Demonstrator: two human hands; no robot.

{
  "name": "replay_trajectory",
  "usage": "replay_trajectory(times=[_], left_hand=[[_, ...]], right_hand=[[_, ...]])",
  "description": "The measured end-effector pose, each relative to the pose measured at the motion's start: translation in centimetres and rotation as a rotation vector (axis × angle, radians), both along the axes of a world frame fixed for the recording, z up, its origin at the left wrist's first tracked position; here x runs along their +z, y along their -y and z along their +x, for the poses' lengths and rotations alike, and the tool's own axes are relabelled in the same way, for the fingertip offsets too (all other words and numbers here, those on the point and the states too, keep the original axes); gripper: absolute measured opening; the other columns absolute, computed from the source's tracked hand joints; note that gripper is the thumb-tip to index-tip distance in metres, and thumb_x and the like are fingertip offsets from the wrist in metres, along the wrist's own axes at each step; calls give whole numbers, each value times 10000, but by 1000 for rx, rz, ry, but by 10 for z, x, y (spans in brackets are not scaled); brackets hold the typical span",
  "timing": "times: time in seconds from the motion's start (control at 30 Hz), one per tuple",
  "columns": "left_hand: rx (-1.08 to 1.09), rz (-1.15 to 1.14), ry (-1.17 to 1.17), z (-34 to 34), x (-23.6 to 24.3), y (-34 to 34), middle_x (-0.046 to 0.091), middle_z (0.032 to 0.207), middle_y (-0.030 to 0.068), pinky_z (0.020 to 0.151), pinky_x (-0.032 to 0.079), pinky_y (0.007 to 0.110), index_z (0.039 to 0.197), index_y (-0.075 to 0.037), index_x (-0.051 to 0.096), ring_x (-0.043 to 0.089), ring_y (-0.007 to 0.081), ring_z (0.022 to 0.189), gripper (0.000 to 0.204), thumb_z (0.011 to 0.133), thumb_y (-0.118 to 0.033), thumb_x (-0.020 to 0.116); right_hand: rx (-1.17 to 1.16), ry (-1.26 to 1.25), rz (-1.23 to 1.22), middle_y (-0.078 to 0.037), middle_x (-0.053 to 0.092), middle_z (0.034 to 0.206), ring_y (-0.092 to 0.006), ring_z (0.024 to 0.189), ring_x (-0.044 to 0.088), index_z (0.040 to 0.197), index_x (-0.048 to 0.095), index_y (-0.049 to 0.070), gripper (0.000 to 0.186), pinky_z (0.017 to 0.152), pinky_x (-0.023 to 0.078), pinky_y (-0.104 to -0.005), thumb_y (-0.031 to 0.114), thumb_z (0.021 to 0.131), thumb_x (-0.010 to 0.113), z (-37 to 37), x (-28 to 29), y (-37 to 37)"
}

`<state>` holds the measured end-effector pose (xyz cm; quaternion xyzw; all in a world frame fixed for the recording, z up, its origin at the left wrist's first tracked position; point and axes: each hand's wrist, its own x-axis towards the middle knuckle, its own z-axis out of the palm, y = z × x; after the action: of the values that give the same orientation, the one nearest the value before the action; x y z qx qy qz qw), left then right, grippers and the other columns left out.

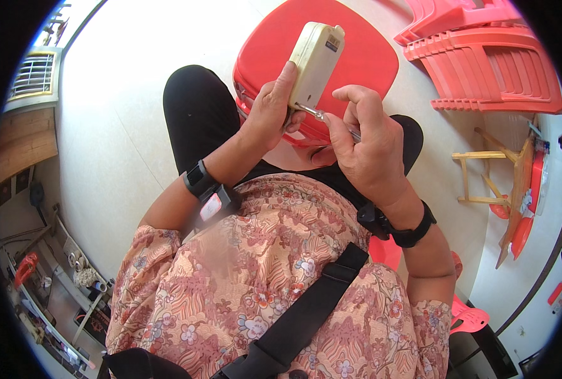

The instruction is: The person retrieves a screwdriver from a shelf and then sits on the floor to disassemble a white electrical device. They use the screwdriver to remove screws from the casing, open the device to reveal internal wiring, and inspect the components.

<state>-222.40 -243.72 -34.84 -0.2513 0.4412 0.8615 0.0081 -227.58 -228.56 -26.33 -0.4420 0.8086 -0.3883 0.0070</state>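
Observation:
My left hand (273, 108) is closed around a cream, rounded rectangular plastic case (314, 71), thumb along its side. The case is tilted up over a red plastic stool (372, 54) standing between my knees. In my right hand (370, 146) is a slim metal screwdriver (319, 115), its handle mostly hidden by my fingers. The shaft points left, and its tip meets the lower end of the case near my left fingertips. Whether it sits in a screw is too small to tell. My right forefinger is bent above the tool.
Stacked red plastic chairs (489, 69) stand at the far right. Below them are a wooden folding stool (486, 155) and an upright wooden board (514, 196). On the left are a wooden cabinet (25, 140), a white-framed grille (33, 74) and a cluttered shelf (60, 278).

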Motion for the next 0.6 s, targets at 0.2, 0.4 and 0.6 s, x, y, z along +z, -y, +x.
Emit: replay_trajectory(times=[0.2,0.4,0.6], left_hand=[[-17,37,-4,0,0,4,579,766,73,406,314,221,1138,5,561,426,79,495,637,981,-585,383],[2,9,-7,-2,-1,-1,486,562,13,385,325,215,923,-6,608,434,77,429,640,961,-611,403],[-6,-13,-25,-2,-2,-1,479,558,14,389,327,221,908,-3,601,434,79,431,652,958,-621,400]], right_hand=[[-27,151,29,-133,551,883,-259,738,575,1121,508,30,388,589,468,-356,-17,784,695,3,4,-2],[-36,77,127,-164,630,882,-315,710,643,1044,519,31,269,564,492,-397,69,827,673,-6,7,-1],[-103,-73,441,-122,637,725,-325,628,636,936,494,68,172,525,483,-400,163,888,629,-5,13,-3]])
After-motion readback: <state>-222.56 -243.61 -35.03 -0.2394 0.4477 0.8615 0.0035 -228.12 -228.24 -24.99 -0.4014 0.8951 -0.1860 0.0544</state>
